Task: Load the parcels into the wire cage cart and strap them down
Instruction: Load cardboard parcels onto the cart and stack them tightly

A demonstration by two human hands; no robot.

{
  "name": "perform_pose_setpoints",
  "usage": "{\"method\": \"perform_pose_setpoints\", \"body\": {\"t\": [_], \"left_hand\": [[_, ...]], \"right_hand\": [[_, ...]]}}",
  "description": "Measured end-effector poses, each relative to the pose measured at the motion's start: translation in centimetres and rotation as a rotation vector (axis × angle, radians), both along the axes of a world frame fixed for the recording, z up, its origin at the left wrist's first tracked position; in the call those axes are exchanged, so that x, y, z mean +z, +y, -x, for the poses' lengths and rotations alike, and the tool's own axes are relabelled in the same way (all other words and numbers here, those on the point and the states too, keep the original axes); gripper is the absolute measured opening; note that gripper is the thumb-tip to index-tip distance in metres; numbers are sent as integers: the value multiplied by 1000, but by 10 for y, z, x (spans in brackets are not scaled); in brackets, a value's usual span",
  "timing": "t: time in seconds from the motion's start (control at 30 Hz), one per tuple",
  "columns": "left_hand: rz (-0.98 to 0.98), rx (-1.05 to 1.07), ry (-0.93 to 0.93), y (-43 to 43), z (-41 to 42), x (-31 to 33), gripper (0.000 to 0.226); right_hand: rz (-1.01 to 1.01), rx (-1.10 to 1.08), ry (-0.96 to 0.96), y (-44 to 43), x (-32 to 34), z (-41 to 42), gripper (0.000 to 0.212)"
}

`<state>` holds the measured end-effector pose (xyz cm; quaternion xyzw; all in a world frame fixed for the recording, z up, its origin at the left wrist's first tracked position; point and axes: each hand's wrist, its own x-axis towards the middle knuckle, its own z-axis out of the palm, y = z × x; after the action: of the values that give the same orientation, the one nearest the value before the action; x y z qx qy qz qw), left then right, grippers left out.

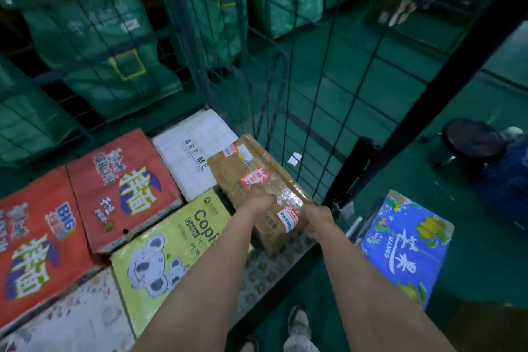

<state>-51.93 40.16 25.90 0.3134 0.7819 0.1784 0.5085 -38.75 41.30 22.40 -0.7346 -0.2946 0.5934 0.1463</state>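
Note:
A brown taped cardboard parcel (257, 177) with red and white labels hangs tilted over the right front corner of the wire cage cart (288, 111). My left hand (258, 204) grips its near left edge and my right hand (315, 220) grips its near right edge; most of both hands' fingers are hidden under the box. Inside the cart lie two red boxes (123, 188), a white box (194, 151) marked ART ME, a yellow box (168, 248) with a koala picture and a pale box (71, 320) at the front.
A blue mango box (405, 246) stands on the green floor right of the cart. Green sacks (94, 37) hang behind the cage mesh. A black stool (471, 140) and a person in blue (505, 177) are at the right. My shoes (298, 320) are at the cart's front.

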Motion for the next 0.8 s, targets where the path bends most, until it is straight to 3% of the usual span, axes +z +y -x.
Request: {"method": "perform_pose_setpoints", "body": {"t": [0.07,0.2,0.3,0.43,0.5,0.57,0.63,0.8], "left_hand": [[-1,-83,0,-5,-3,10,60],[-8,-250,-4,-20,-9,31,51],[-21,-371,-7,-29,-18,42,49],[-8,-511,-24,-47,-36,56,12],[9,-575,-49,-60,-48,58,20],[35,-638,-78,-72,-63,55,12],[45,-708,-72,-86,-81,54,18],[95,-925,-66,-119,-136,52,20]], "right_hand": [[11,-102,15,-14,11,-5,2],[-56,-186,98,-41,34,-15,23],[-115,-304,75,-57,40,-24,14],[-104,-443,86,-90,51,-39,9],[-85,-513,96,-113,49,-50,18],[-56,-566,118,-138,43,-59,17],[-30,-593,184,-162,39,-70,13],[-28,-778,133,-223,38,-107,13]]}}
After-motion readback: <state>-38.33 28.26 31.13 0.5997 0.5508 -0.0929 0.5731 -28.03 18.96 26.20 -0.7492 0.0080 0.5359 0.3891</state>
